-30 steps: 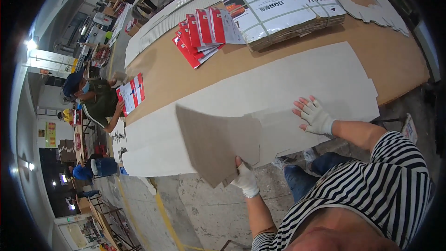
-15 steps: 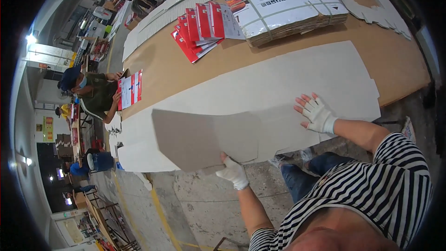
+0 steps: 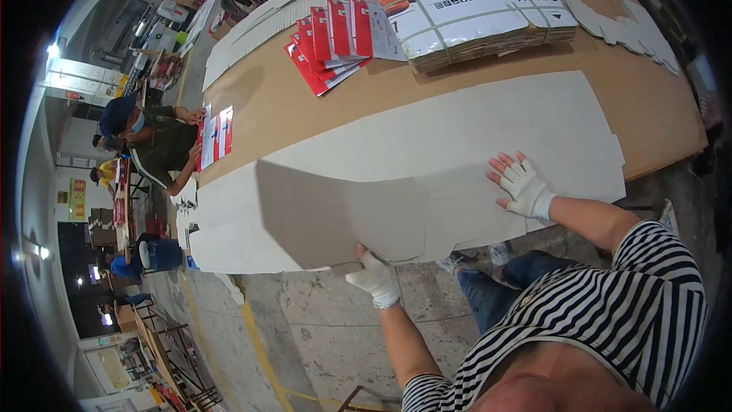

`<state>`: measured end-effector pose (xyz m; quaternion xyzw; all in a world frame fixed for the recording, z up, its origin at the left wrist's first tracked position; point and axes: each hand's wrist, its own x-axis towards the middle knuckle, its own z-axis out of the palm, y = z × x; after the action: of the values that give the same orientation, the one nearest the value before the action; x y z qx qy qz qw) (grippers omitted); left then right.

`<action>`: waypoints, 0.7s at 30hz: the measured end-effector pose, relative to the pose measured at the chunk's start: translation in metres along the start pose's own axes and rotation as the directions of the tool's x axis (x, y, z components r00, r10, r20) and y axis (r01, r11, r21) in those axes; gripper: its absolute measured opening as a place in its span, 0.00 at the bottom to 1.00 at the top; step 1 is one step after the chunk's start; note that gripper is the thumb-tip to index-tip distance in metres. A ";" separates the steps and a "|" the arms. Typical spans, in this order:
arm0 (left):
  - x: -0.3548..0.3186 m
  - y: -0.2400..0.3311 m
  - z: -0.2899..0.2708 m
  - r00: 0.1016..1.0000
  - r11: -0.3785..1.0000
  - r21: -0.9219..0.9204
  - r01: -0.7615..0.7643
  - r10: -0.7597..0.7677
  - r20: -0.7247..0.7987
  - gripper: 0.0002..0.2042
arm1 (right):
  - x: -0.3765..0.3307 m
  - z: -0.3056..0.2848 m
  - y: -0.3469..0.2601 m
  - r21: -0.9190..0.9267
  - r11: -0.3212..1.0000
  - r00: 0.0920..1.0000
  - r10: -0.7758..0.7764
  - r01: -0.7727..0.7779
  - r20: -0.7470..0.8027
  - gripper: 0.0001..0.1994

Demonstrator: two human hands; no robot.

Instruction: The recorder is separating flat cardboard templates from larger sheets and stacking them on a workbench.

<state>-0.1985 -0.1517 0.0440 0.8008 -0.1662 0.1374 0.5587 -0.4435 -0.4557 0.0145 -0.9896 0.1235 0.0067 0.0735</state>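
Observation:
A long off-white cardboard sheet (image 3: pixel 473 126) lies along the near side of the table. My left hand (image 3: pixel 374 278), in a white fingerless glove, grips its near edge, thumb on top and the other fingers mostly hidden at the edge. Left of that grip, a raised, bent part (image 3: pixel 335 210) of the cardboard shows as a shaded grey area. Farther right, my right hand (image 3: pixel 526 189) rests flat on the sheet in a matching glove, fingers spread and pointing up-left.
Several red-and-white printed packets (image 3: pixel 335 38) lie fanned out beside a strapped stack of printed cardboard (image 3: pixel 480 11). Brown board (image 3: pixel 267 126) covers the table. At the far left end, a person (image 3: pixel 156 141) handles red-and-white printed sheets (image 3: pixel 216 137). A blue bin (image 3: pixel 164 254) stands on the floor beyond.
My left hand has shifted slightly left and away from me, still at the cardboard's near edge. My right hand stays flat on the sheet. The person opposite has moved their hands a little.

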 end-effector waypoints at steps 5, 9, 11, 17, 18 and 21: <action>0.008 -0.005 -0.016 0.792 0.609 -0.548 0.573 -0.584 0.180 0.20 | -0.001 -0.001 0.001 0.001 1.000 1.000 0.002 -0.002 -0.008 0.36; 0.012 -0.026 -0.008 0.778 0.623 -0.509 0.595 -0.606 0.167 0.18 | -0.001 0.000 0.001 0.015 1.000 1.000 0.011 -0.011 0.012 0.36; 0.007 -0.026 0.002 0.878 0.807 -0.357 0.470 -0.469 0.094 0.15 | -0.002 0.001 0.003 0.031 1.000 1.000 -0.003 0.004 -0.025 0.36; -0.012 -0.005 -0.003 0.997 0.997 0.051 0.064 -0.066 0.034 0.14 | -0.005 0.001 0.006 0.028 1.000 1.000 -0.007 0.007 -0.018 0.36; -0.008 -0.007 -0.006 0.961 0.936 -0.217 0.276 -0.272 0.046 0.15 | -0.005 0.001 0.006 0.023 1.000 1.000 0.003 -0.003 0.003 0.36; 0.012 -0.023 -0.015 0.740 0.392 -0.695 0.603 -0.601 0.303 0.22 | -0.005 0.000 0.006 0.032 0.999 1.000 0.003 -0.003 0.005 0.36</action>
<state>-0.1783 -0.1312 0.0345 0.4951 0.0923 -0.1573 0.8495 -0.4501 -0.4605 0.0134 -0.9881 0.1250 0.0071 0.0897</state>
